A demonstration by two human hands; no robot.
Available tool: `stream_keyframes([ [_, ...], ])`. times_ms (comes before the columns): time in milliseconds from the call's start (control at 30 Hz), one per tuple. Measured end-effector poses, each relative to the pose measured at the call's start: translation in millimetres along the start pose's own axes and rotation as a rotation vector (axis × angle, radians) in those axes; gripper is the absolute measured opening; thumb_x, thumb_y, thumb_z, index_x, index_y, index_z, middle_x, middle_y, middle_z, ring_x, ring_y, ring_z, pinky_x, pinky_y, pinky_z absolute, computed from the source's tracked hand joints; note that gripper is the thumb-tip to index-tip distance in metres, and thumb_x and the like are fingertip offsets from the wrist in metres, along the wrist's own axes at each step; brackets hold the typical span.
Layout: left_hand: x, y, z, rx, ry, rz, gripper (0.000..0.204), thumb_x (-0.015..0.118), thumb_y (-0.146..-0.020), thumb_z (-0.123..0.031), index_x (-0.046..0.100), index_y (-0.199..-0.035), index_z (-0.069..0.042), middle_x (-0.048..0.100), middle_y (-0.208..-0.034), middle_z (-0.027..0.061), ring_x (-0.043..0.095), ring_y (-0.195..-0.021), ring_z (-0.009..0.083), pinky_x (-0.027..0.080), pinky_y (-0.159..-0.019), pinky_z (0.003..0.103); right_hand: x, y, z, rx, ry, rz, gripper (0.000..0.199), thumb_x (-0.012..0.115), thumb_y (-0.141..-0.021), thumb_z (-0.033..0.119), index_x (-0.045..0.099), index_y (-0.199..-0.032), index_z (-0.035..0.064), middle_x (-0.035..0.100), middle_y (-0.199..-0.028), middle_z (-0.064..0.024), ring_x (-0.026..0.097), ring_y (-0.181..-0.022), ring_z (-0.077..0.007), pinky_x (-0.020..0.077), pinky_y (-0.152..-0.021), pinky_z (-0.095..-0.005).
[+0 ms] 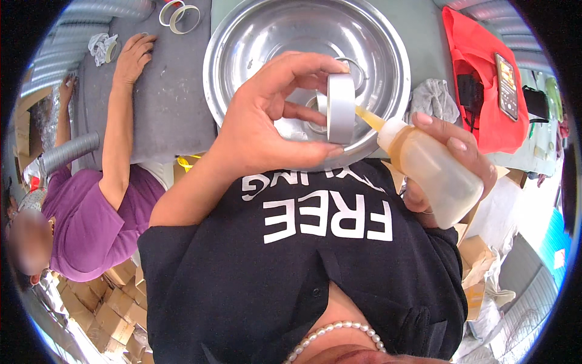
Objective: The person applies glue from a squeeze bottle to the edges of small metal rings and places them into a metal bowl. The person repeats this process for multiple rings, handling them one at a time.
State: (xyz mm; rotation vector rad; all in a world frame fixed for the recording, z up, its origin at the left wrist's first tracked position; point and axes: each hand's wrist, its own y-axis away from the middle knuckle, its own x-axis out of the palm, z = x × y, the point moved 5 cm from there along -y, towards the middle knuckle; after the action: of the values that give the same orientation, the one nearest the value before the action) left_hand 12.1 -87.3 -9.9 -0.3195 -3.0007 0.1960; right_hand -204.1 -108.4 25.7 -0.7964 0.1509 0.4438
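Observation:
My left hand (267,115) grips a silver-grey round ring-shaped part (341,108) by its rim, fingers on top and thumb below, holding it on edge. In my right hand (451,142) is a translucent squeeze bottle (445,176) with a white collar, tilted so its yellowish nozzle points up and left. The nozzle tip meets or nearly meets the side of the round part. Both are above the near part of a wide steel basin (215,79). Inside the basin lie small metal rings, partly hidden behind my left hand.
A grey cloth (435,100) lies right of the basin, beside a red bag (503,130) with a phone (507,85) on it. To the left, a person in purple (97,212) rests a hand on the grey-covered table (176,109). Pale rings (185,19) lie at its far edge.

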Motion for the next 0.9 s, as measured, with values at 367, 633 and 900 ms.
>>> stream_keyframes([
  [367, 11.9, -2.3, -20.5, 0.488, -0.580, 0.146, 0.047, 0.073, -0.059, 0.009, 0.067, -0.103, -0.004, 0.056, -0.116, 0.0153, 0.058, -0.109, 0.0263, 0.054, -0.082, 0.032, -6.4, 0.3, -26.8, 0.523, -0.272, -0.273, 0.054, 0.064, -0.080, 0.033, 0.046, -0.113, -0.0054, 0.064, -0.093, -0.0269, 0.067, -0.078, -0.0262, 0.0517, -0.054, -0.0291],
  [633, 6.0, 3.1, -16.4, 0.410, -0.535, 0.082, 0.053, 0.076, -0.058, 0.002, 0.066, -0.109, -0.008, 0.058, -0.113, 0.0147, 0.058, -0.107, 0.0269, 0.049, -0.089, 0.035, 14.3, 8.4, -74.5, 0.942, -1.012, -0.405, 0.052, 0.044, -0.095, 0.041, 0.057, -0.106, -0.0076, 0.068, -0.085, -0.0199, 0.043, -0.041, -0.0068, 0.0349, -0.036, -0.0177],
  [900, -81.7, 6.8, -41.6, 0.203, -1.520, -0.412, 0.061, 0.079, -0.066, -0.033, 0.062, -0.116, -0.004, 0.062, -0.111, 0.0143, 0.060, -0.100, 0.0275, 0.048, -0.086, 0.036, -15.4, 22.1, -96.2, 0.718, -1.022, -0.484, 0.054, 0.042, -0.098, 0.041, 0.054, -0.115, -0.0083, 0.063, -0.109, -0.0260, 0.040, -0.045, -0.0045, 0.0359, -0.041, -0.0170],
])
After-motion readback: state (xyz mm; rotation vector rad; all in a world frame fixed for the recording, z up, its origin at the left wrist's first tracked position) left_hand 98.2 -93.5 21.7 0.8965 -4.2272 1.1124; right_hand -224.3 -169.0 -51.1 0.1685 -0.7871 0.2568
